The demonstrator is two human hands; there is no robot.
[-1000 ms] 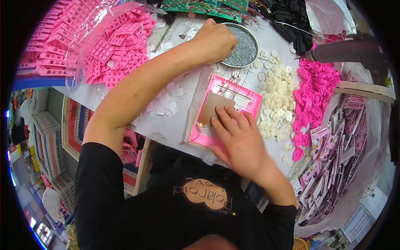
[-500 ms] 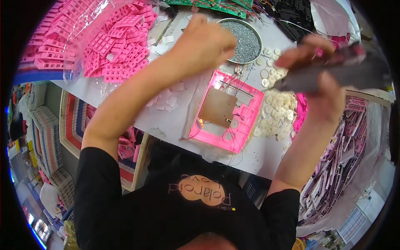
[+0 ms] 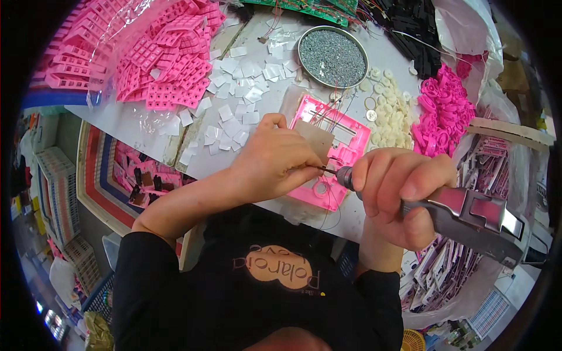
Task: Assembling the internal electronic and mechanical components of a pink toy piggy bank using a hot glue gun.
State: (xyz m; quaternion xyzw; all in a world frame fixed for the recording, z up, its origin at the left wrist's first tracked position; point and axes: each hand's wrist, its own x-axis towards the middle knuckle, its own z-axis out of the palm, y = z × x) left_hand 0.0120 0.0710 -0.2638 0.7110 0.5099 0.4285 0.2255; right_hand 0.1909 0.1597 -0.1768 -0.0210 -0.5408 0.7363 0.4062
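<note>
My right hand (image 3: 401, 190) is wrapped round a grey electric screwdriver (image 3: 468, 217), which lies tilted with its bit pointing left. At the tip of the bit, my left hand (image 3: 280, 157) is closed in a pinch; whatever is between its fingertips is too small to make out. Both hands are above a pink plastic housing (image 3: 336, 199) with thin wires. A brown board (image 3: 314, 139) lies in the housing, partly hidden by my left hand. Just beyond stands a round metal dish (image 3: 300, 58) full of small grey metal pieces that look like screws.
White square pieces (image 3: 234, 126) are scattered left of the housing. Pink keypad-like parts (image 3: 170, 64) are heaped at the far left. Cream discs (image 3: 389, 111) and pink rings (image 3: 442, 111) lie on the right. Black parts (image 3: 407, 35) and green circuit boards (image 3: 316, 9) are at the back.
My left hand has come from beside the metal dish down to the housing. My right hand has brought the screwdriver down and left, so its bit now meets my left fingertips.
</note>
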